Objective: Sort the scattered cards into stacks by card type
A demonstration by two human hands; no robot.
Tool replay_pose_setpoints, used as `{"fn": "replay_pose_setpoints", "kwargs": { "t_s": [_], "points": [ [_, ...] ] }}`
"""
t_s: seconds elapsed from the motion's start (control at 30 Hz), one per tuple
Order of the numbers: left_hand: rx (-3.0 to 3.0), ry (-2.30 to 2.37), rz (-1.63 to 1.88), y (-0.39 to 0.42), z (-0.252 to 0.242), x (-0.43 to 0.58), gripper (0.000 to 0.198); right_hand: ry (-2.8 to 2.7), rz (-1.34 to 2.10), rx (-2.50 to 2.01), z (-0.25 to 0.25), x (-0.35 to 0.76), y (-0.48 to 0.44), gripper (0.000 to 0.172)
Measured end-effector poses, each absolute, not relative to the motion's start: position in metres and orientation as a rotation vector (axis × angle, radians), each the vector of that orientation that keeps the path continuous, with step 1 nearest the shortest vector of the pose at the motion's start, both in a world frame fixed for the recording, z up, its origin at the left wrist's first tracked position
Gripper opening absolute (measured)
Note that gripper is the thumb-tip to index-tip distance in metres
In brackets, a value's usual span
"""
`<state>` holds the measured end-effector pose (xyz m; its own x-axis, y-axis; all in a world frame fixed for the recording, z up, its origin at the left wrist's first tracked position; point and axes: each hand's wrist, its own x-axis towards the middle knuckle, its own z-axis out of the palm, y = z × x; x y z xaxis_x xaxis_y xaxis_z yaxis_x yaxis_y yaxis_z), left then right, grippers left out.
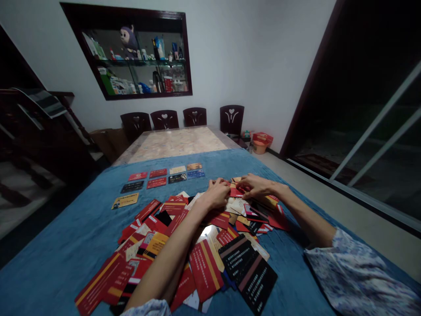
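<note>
A large loose pile of plastic cards [205, 267], red, black, gold and cream, many with printed lines, lies on the blue cloth. My left hand [217, 193] rests at the pile's far side, its fingers bent down among the cards; their tips are mostly hidden. Just right of it, my right hand [255, 186] reaches in from the side, bent fingers apart over a red card [235, 192]. Whether either hand pinches a card is unclear. Beyond the pile, to the left, several cards lie face up in rows, among them a yellow card [125, 200] and a blue card [196, 174].
The blue cloth [59, 250] covers the near part of a long table with a patterned far end [184, 140]. Dark chairs [231, 118] stand around its far end. A wall cabinet [144, 61] holds a plush toy and bottles. A tub [260, 146] sits on the floor.
</note>
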<state>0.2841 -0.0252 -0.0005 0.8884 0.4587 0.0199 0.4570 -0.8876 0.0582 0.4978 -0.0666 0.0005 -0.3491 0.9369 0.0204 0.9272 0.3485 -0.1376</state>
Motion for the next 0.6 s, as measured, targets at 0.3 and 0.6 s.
{"fn": "replay_pose_setpoints", "kwargs": {
  "t_s": [0.3,0.6],
  "points": [
    [2.998,0.703,0.03,-0.026,0.01,0.279,0.02,-2.549,0.416,-1.662,0.016,0.494,-0.067,0.028],
    [2.942,0.772,0.291,-0.013,0.005,0.273,0.027,-2.356,0.511,-1.716,0.023,0.494,-0.073,0.029]
  ]
}}
